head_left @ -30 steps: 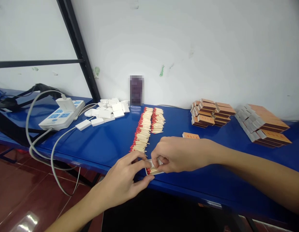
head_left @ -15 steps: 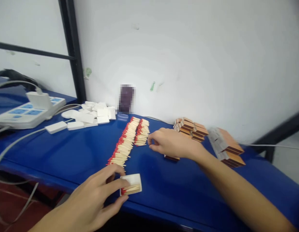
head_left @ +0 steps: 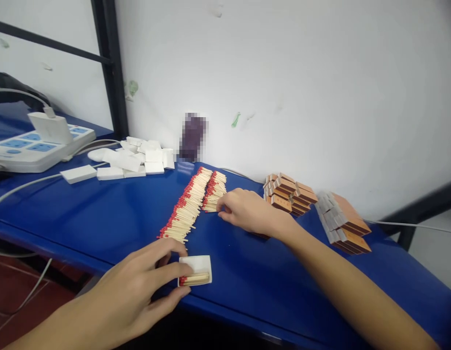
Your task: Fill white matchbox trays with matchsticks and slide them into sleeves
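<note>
Near the front edge of the table, my left hand [head_left: 143, 284] grips a small white matchbox tray [head_left: 201, 264] by its left end. Several red-headed matches [head_left: 196, 278] lie along the tray's near side, and white floor shows behind them. My right hand [head_left: 243, 209] is at the near right end of a short row of matches [head_left: 215, 192], fingers curled together at the match ends. What is between those fingertips cannot be made out. A longer row of matches [head_left: 185, 209] runs beside the short one, red heads to the left.
Stacked orange-brown matchbox sleeves [head_left: 296, 192] stand behind my right forearm, with more sleeves [head_left: 345, 221] farther right. White trays [head_left: 137, 158] are heaped at the back left near a power strip [head_left: 39, 146] and cables. A blurred dark object [head_left: 192, 138] leans on the wall above the blue table [head_left: 112, 209].
My right hand has moved slightly left, to the short match row. My left hand keeps hold of the tray, now turned a little. The camera view has shifted slightly.
</note>
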### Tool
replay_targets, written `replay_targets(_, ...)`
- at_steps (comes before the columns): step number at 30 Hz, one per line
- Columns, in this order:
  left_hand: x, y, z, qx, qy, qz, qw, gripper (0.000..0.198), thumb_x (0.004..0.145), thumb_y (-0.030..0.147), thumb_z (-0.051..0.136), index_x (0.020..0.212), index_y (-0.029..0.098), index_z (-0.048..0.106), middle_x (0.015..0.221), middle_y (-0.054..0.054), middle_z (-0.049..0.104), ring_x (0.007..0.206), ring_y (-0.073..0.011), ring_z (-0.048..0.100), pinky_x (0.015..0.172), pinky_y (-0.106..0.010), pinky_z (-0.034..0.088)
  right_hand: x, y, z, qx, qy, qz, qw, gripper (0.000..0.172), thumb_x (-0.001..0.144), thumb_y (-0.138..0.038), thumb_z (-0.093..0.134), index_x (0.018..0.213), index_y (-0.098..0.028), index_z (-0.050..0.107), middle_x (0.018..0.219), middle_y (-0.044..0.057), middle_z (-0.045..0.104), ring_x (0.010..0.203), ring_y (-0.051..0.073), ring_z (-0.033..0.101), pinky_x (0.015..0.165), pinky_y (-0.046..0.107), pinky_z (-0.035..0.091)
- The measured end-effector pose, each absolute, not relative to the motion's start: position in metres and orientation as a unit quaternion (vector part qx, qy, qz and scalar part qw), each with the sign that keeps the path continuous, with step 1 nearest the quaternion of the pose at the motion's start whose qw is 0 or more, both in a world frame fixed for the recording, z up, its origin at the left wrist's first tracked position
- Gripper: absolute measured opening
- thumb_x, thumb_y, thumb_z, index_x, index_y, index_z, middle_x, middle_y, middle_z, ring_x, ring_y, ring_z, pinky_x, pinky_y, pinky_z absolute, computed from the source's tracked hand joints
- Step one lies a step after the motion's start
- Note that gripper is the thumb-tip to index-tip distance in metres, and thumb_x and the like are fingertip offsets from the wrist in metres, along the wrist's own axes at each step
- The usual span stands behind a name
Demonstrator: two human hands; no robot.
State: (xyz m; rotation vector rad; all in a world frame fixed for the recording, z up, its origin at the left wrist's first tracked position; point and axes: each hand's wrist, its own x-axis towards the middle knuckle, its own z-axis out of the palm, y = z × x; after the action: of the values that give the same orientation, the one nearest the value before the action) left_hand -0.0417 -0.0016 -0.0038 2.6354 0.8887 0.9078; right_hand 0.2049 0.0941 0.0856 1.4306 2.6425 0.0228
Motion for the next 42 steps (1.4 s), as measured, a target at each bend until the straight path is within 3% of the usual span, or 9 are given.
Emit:
replay_targets(13,-0.042,-0.003,0.004,0.899,0.294,0.299,0.129,0.021,0.095,0.021,0.056,0.115,0.025,0.060,0.114,-0.007,0.060,0.101,-0.0198,0.063,0.087,-0.032,0.056,0.202,0.098,0.078,0.459,0.887,-0.022,0.043,0.016,0.087,-0.018,0.051,0.088,-0.019,0.066,0.091,0.006,0.070,0.078,0.017,0.058,0.062,0.028,0.031)
replay_targets(22,-0.042,-0.002,0.005,0.896,0.278,0.317,0.142,0.021,0.092,0.018,0.062,0.113,0.022,0.061,0.111,-0.007,0.061,0.099,-0.0172,0.063,0.085,-0.030,0.056,0.211,0.099,0.082,0.427,0.895,-0.121,0.038,0.016,0.089,-0.032,0.056,0.081,-0.020,0.064,0.080,0.002,0.066,0.071,0.016,0.054,0.061,0.026,0.033)
replay_targets(26,-0.042,-0.003,0.005,0.899,0.281,0.304,0.144,0.020,0.092,0.019,0.063,0.112,0.022,0.062,0.111,-0.006,0.061,0.099,-0.0173,0.063,0.086,-0.031,0.055,0.214,0.103,0.079,0.422,0.901,-0.103,0.003,0.018,0.091,-0.033,0.054,0.085,-0.020,0.066,0.083,0.003,0.068,0.074,0.017,0.057,0.063,0.026,0.034)
replay_targets(31,-0.041,-0.004,0.008,0.898,0.285,0.300,0.146,0.019,0.092,0.020,0.063,0.111,0.021,0.062,0.110,-0.006,0.061,0.099,-0.0174,0.062,0.085,-0.030,0.054,0.211,0.109,0.069,0.426,0.904,-0.031,-0.030,0.014,0.087,-0.019,0.054,0.085,-0.021,0.068,0.087,0.003,0.070,0.077,0.016,0.059,0.064,0.026,0.033)
replay_targets(42,-0.043,-0.004,0.006,0.898,0.289,0.304,0.136,0.018,0.092,0.020,0.062,0.110,0.022,0.063,0.111,-0.006,0.061,0.098,-0.0175,0.062,0.085,-0.031,0.054,0.208,0.112,0.060,0.430,0.902,-0.020,-0.032,0.017,0.084,-0.017,0.054,0.074,-0.020,0.068,0.075,0.000,0.069,0.065,0.013,0.053,0.060,0.027,0.030)
